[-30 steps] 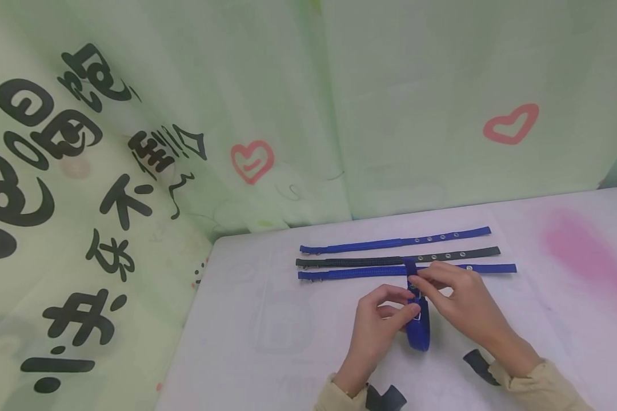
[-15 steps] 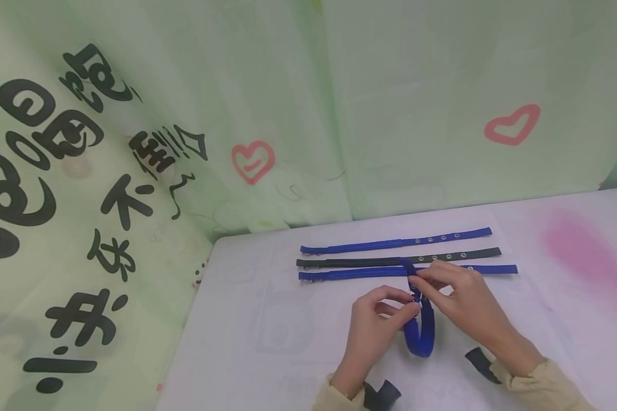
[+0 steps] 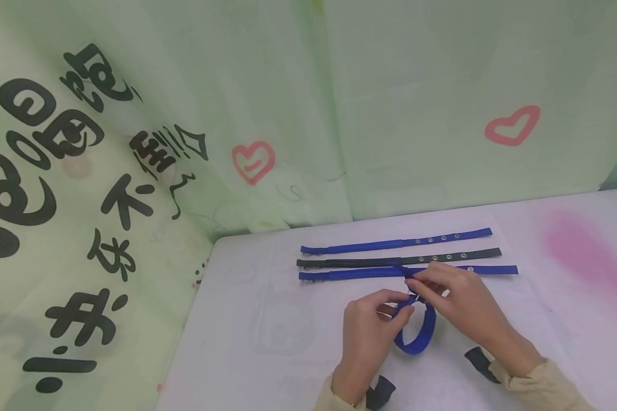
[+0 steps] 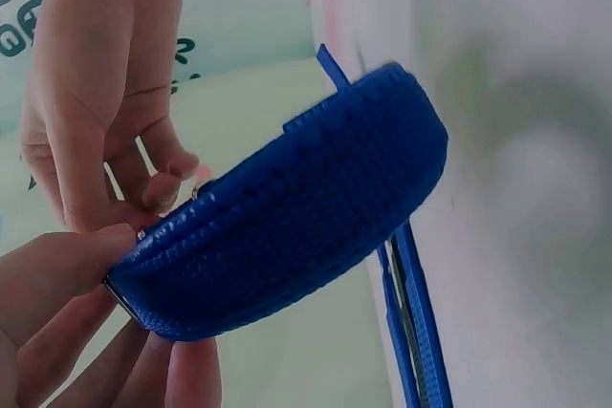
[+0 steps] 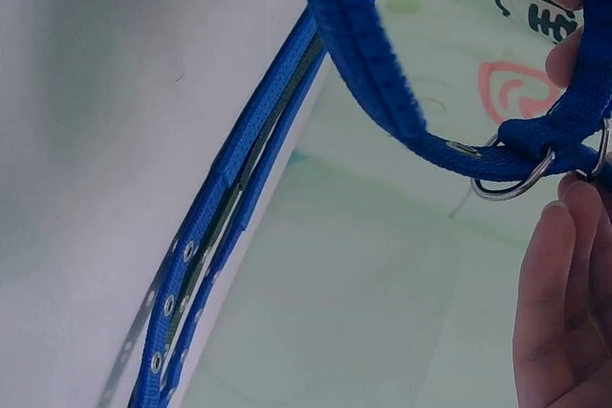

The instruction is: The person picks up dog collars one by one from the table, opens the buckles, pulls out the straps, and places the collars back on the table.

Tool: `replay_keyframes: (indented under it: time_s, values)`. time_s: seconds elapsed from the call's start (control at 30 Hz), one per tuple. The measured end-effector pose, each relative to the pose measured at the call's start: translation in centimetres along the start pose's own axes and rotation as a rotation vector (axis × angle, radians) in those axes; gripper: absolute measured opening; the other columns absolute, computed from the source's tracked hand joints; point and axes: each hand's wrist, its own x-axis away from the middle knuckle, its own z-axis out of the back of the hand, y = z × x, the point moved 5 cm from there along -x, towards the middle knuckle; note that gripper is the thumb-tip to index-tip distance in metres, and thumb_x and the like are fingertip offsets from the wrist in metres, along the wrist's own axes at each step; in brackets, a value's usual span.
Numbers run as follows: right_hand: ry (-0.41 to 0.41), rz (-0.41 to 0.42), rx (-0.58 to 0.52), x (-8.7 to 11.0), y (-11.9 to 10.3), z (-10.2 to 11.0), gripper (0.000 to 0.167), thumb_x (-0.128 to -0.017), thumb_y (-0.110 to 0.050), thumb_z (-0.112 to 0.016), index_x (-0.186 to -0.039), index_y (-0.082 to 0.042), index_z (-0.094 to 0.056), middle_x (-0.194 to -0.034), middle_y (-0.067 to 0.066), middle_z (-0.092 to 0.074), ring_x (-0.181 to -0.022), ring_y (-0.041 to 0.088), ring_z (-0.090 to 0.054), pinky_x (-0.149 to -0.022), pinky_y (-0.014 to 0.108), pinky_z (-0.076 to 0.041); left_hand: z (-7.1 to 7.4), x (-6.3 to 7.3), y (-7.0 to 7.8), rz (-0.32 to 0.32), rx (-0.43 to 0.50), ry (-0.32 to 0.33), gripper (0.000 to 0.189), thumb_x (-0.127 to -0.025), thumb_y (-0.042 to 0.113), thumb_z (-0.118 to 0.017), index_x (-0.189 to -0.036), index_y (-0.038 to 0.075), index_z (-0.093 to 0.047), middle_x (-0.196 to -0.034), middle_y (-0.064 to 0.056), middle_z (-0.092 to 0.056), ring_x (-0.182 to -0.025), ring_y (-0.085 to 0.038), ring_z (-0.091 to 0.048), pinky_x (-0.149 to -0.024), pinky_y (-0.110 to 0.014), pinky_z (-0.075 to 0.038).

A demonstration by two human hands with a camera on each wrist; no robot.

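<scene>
A blue collar (image 3: pixel 416 347) is bent into a round loop above the table, between both hands. My left hand (image 3: pixel 367 331) pinches the loop on its left side, thumb and fingers near the metal buckle end. On the upper right, my right hand (image 3: pixel 463 302) pinches the collar's strap end, which sticks out to the upper left. The right wrist view shows a metal D-ring (image 5: pixel 516 188) and an eyelet (image 5: pixel 464 150) where the strap passes through. In the left wrist view, the collar's padded band (image 4: pixel 287 207) hides part of the work.
Three straight collars lie side by side behind the hands: a blue one (image 3: pixel 365 245), a black one (image 3: pixel 349 262) and another blue one (image 3: pixel 349 274). The white table (image 3: pixel 236 342) meets a green curtain (image 3: pixel 416 160) with drawn hearts and black lettering.
The looped collar has turned from nearly edge-on to a wider, open ring. My left hand has shifted slightly left, and the strap end now leans further left.
</scene>
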Motion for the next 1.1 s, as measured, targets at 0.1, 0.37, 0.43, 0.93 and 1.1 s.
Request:
replay_keyframes:
  time_s: [0.1,0.37,0.43,0.93,1.1]
  values:
    - [-0.004,0.013,-0.003,0.0,-0.1,-0.1,0.017,-0.075,-0.008,-0.085,-0.088,-0.014,-0.077,-0.076,-0.012,-0.065,-0.065,-0.001,-0.056,-0.056,0.018,-0.053,0.2,0.0,0.0,-0.021,-0.007,0.018,0.014,-0.085,0.021,-0.080,-0.099,0.018,-0.079,-0.092,0.008,-0.077,-0.071,0.007,-0.065,-0.066,-0.005,-0.050]
    - [-0.073,-0.026,-0.032,0.1,0.2,-0.1,0.019,-0.079,-0.013,-0.083,-0.096,-0.017,-0.075,-0.082,-0.014,-0.065,-0.072,-0.001,-0.056,-0.058,0.018,-0.053,0.2,0.0,-1.6,0.031,0.202,0.087,0.010,-0.087,0.020,-0.078,-0.096,0.017,-0.080,-0.090,0.008,-0.077,-0.079,0.004,-0.068,-0.073,-0.012,-0.054]
    - [-0.112,-0.062,-0.045,0.2,0.5,-0.1,0.019,-0.082,-0.016,-0.081,-0.100,-0.017,-0.075,-0.086,-0.012,-0.066,-0.076,0.002,-0.058,-0.060,0.020,-0.055,0.3,-0.1,-2.0,0.044,0.272,0.097,0.009,-0.086,0.019,-0.079,-0.095,0.016,-0.080,-0.089,0.007,-0.077,-0.078,0.002,-0.069,-0.073,-0.014,-0.056]
    - [-0.309,-0.156,-0.127,0.6,1.8,-0.4,0.024,-0.088,-0.020,-0.076,-0.111,-0.012,-0.071,-0.100,-0.002,-0.075,-0.084,0.012,-0.070,-0.075,0.033,-0.061,0.8,-0.4,-3.7,0.114,0.493,0.112,0.017,-0.085,0.022,-0.079,-0.098,0.010,-0.078,-0.089,0.002,-0.077,-0.076,-0.007,-0.073,-0.075,-0.022,-0.059]
    - [-0.284,-0.135,-0.133,0.6,1.6,-0.3,0.023,-0.087,-0.016,-0.076,-0.110,-0.011,-0.071,-0.098,-0.003,-0.075,-0.082,0.008,-0.070,-0.073,0.027,-0.060,1.0,-0.3,-3.8,0.125,0.500,0.143,0.017,-0.087,0.022,-0.078,-0.099,0.011,-0.078,-0.090,-0.001,-0.077,-0.078,-0.008,-0.073,-0.078,-0.021,-0.058]
